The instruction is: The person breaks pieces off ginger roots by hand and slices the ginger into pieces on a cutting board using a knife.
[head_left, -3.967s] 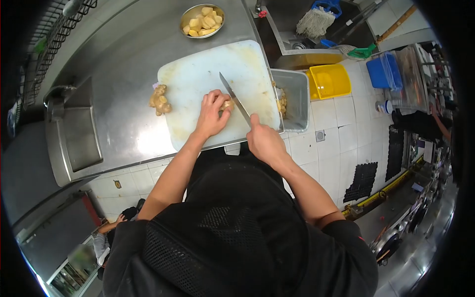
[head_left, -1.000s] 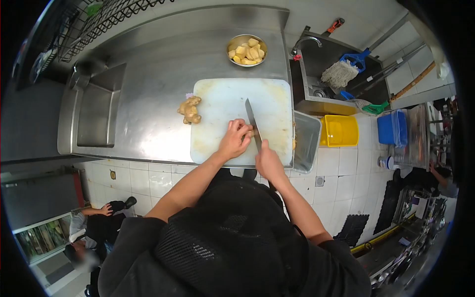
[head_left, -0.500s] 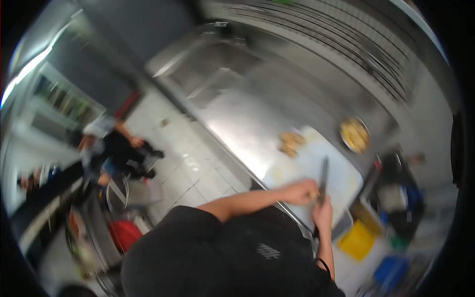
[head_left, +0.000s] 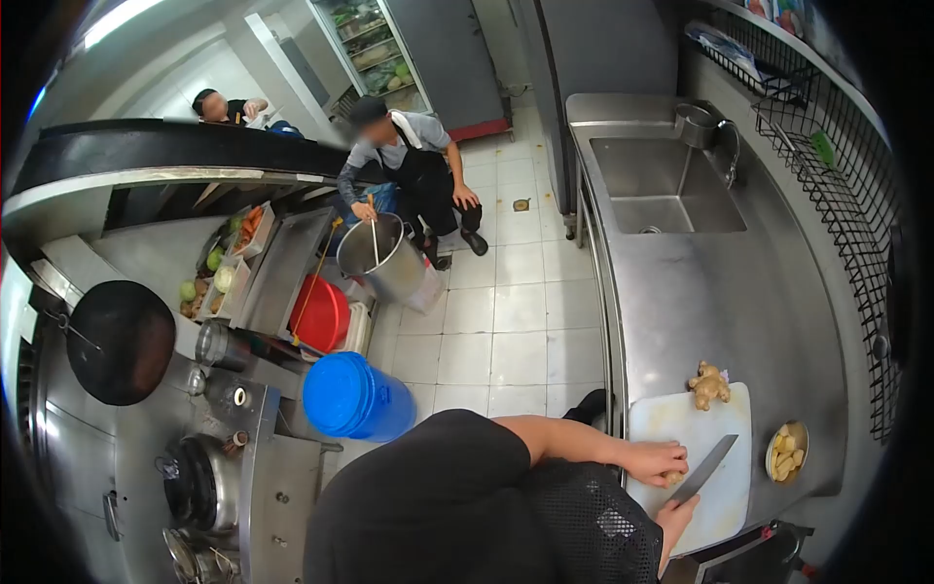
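Observation:
My left hand [head_left: 654,460] is closed around a small piece of ginger [head_left: 673,478] on the white cutting board [head_left: 720,506]. My right hand [head_left: 678,516] grips the handle of a wide-bladed kitchen knife [head_left: 706,469], its blade slanting over the board close beside my left fingers. A knobbly ginger root [head_left: 708,385] lies at the board's far edge. To the right of the board, a round metal bowl [head_left: 800,431] holds several pale yellow peeled pieces.
Beyond the board, the steel counter [head_left: 700,302] runs to a sink [head_left: 671,185]. A wire rack [head_left: 827,195] lines the wall. On the floor side stand a blue lidded barrel [head_left: 358,397] and a seated person [head_left: 413,161] stirring a large pot [head_left: 389,263]. Another person [head_left: 233,109] is farther back.
My view has swung left and steadied, so the counter now appears farther right and the kitchen opens up. Both hands stay at the board, with the knife still in the right.

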Available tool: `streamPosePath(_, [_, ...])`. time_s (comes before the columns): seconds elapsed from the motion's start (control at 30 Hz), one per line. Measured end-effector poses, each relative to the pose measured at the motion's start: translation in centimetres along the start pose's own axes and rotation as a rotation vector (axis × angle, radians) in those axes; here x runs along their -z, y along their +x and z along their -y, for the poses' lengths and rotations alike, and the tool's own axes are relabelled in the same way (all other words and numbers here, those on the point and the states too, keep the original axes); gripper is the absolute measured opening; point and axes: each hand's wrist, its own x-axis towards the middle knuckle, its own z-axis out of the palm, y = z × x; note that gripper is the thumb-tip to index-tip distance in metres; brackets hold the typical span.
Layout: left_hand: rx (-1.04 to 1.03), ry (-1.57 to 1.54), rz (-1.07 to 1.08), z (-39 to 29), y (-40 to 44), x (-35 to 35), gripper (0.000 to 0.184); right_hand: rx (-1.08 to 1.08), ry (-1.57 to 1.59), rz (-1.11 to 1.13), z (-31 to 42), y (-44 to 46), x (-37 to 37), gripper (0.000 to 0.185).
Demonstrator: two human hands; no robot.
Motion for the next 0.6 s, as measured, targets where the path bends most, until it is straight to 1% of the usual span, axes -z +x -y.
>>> streamPosePath(0.07, [0.027, 0.041, 0.006, 0.1, 0.4, -0.2, 0.043, 0.051, -0.034, -0.026, -0.7, -0.2, -0.2, 0.056])
streamPosePath(0.1, [0.026, 0.039, 0.017, 0.1, 0.5, -0.3, 0.043, 0.042, -0.028, -0.028, -0.8, -0.5, -0.3, 0.056])
streamPosePath(0.17, [0.02, 0.03, -0.005, 0.1, 0.7, -0.4, 0.041, 0.107, -0.059, -0.067, -0.6, -0.6, -0.4, 0.055])
streamPosePath(0.2, [0.024, 0.029, 0.004, 0.1, 0.7, -0.7, 0.041, 0.101, -0.052, -0.064, -0.5, -0.7, -0.5, 0.055])
streamPosePath(0.27, [0.007, 0.096, -0.013, 0.2, 0.7, -0.9, 0.04, 0.002, -0.068, -0.008, -0.2, -0.3, -0.5, 0.055])
streamPosePath(0.4, [0.02, 0.094, -0.007, 0.2, 0.8, -0.8, 0.04, -0.026, -0.064, 0.0, 1.3, -0.5, 0.1, 0.05])
streamPosePath(0.47, [0.017, 0.085, -0.047, 0.4, 0.6, -1.1, 0.042, 0.087, -0.073, -0.032, 1.0, -0.7, 0.0, 0.046])
streamPosePath(0.6, [0.069, -0.018, -0.108, 0.5, 0.8, -1.1, 0.043, 0.141, -0.073, -0.081, 0.4, -0.7, -0.4, 0.042])
